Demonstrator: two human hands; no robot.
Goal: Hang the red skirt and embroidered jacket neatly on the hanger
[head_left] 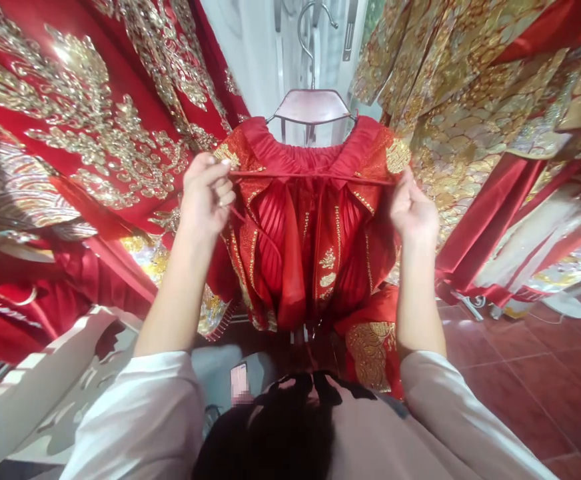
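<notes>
Tiled floor (535, 380); grips (208, 193) (414, 208) tight on cord (280, 175)

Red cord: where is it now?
Upper centre, head view: the red cord runs between left hand and right hand, across the embroidered red garment below the hanger.

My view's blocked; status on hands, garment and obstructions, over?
Left hand and right hand holding red cord, drawn taut. Red garment on hanger, cord across its front. Nothing visibly blocking either hand.

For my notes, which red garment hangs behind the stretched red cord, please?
The pleated, gold-trimmed red garment between left hand and right hand; others hang alongside.
</notes>
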